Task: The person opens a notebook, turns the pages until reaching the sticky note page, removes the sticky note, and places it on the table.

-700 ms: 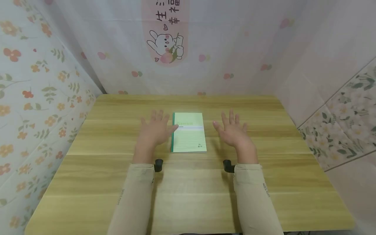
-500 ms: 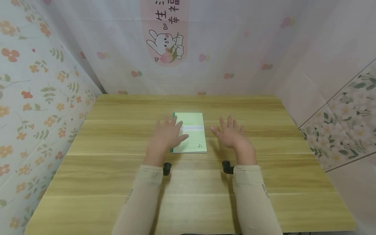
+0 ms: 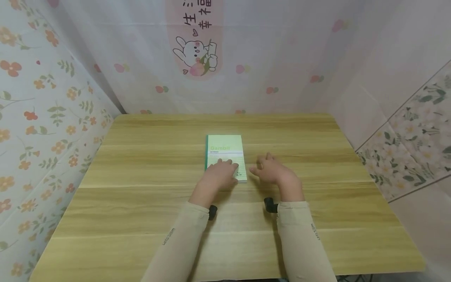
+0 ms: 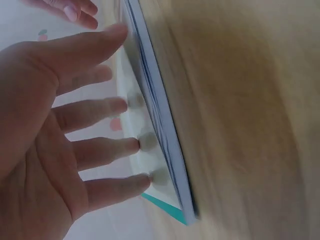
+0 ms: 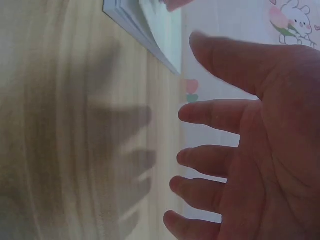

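A notebook (image 3: 225, 141) lies flat at the middle of the wood-grain table (image 3: 141, 164), its cover printed "Gambit" in green with a smaller "NOTEBOOK" beneath. The cover is pale green and ruled with lines, with a darker green spine strip (image 3: 206, 152) on the left; the marking at its near right corner is partly hidden. The left hand (image 3: 222, 173) is over the near part, fingers spread with their tips at the cover and thumb by the near right corner — whether it pinches anything I cannot tell. Just right of the notebook, the right hand (image 3: 273, 170) is above the table, fingers apart and slightly bent. Both beige sleeves (image 3: 303, 239) bear small dark lettering. On the far curtain (image 3: 296, 58) is a rabbit (image 3: 193, 53) with a peach — the characters 生 and 幸 readable above it.
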### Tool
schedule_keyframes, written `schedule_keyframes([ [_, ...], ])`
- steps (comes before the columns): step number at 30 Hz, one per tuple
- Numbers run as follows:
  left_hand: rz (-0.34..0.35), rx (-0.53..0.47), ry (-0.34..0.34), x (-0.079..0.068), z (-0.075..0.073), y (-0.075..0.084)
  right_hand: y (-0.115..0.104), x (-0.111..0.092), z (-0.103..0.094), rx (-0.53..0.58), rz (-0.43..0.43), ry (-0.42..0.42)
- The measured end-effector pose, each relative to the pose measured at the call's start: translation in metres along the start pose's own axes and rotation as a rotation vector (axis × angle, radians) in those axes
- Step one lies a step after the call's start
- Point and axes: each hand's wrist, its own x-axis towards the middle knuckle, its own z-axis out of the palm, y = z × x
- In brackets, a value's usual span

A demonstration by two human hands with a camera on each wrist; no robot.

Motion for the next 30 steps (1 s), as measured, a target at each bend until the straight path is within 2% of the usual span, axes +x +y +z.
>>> schedule_keyframes([
  [5, 0.107, -0.01, 0.054, -0.004, 0.001, -0.006, 0.001, 0.002, 0.005, -0.028, -0.019, 0.017],
  [7, 0.131, -0.05, 0.082, -0.008, -0.001, -0.009, 0.0, 0.004, 0.008, -0.035, -0.021, 0.019],
  [13, 0.132, -0.243, 0.144, -0.023, -0.013, -0.015, -0.008, 0.011, 0.021, -0.091, -0.04, 0.046],
  [16, 0.128, -0.284, 0.218, -0.034, -0.021, -0.022, -0.013, 0.012, 0.025, -0.121, -0.073, 0.056],
  [19, 0.079, -0.328, 0.293, -0.048, -0.03, -0.029, -0.007, 0.019, 0.03, -0.143, -0.09, 0.056],
  [23, -0.05, -0.335, 0.422, -0.065, -0.043, -0.04, -0.004, 0.016, 0.028, -0.159, -0.059, 0.033],
  [27, -0.165, -0.144, 0.592, -0.077, -0.043, -0.057, -0.004, 0.009, 0.024, -0.165, -0.019, 0.024],
  [29, -0.213, -0.033, 0.623, -0.08, -0.038, -0.067, 0.0, 0.008, 0.025, -0.158, -0.02, 0.023],
  [30, -0.23, 0.016, 0.614, -0.081, -0.035, -0.071, 0.001, 0.008, 0.025, -0.15, -0.023, 0.02],
])
